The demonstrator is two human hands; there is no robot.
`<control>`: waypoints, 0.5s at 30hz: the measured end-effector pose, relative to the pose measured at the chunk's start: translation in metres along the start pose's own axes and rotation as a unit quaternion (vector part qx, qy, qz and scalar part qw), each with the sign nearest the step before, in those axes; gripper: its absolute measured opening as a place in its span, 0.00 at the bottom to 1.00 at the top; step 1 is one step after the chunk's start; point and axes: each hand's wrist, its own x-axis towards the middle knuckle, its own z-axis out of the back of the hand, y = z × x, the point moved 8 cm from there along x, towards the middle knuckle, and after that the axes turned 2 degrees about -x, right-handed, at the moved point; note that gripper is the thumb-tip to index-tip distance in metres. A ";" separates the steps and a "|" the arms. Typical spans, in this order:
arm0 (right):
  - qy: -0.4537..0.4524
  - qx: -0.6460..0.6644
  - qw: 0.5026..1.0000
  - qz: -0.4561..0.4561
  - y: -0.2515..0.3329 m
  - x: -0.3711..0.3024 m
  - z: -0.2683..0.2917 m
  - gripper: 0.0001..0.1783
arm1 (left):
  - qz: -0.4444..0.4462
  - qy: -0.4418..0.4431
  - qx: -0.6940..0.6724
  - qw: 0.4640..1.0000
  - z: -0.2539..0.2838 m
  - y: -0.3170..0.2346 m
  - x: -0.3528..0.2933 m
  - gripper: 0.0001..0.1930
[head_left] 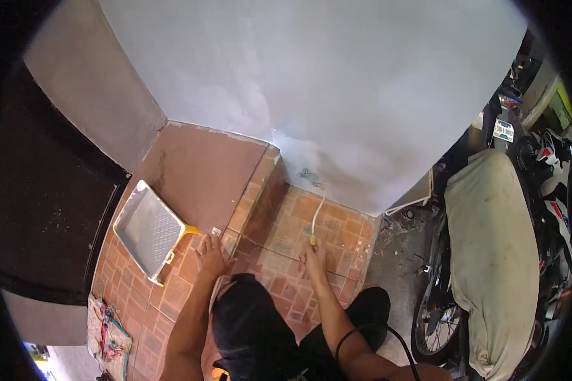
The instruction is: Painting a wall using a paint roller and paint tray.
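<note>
My right hand (313, 257) is closed around the yellow handle of a paint roller (316, 219). Its thin, white-coated rod runs up to the foot of the pale grey-white wall (337, 95), where the roller's head blends into the wall and cannot be made out. Beside it, a rough grey patch (310, 176) shows low on the wall. My left hand (213, 257) rests with its fingers apart on the raised tiled step (190, 270), holding nothing. Just beyond its fingertips lies a small whitish piece (216, 232). Left of that hand stands a paint tray (149, 232) with yellow edges and a ribbed, paint-smeared floor.
A brown slab (203, 165) meets the wall at the step's top. To the right stand a cloth-covered motorcycle (496, 254) and another motorcycle (556, 216). A dark doorway (51, 197) is at left, with a multicoloured rag mat (111, 333) below it.
</note>
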 end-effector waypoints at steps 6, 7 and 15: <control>0.024 -0.029 0.999 -0.031 0.004 -0.030 -0.045 0.06 | -0.044 -0.086 0.066 0.993 -0.024 0.016 -0.005 0.49; 0.021 -0.038 0.999 -0.029 0.007 -0.029 -0.048 0.06 | -0.054 -0.081 0.108 0.989 -0.024 0.009 0.002 0.46; 0.184 -0.131 0.973 0.042 0.019 -0.081 -0.167 0.08 | -0.028 -0.060 0.026 0.997 -0.026 -0.013 0.011 0.43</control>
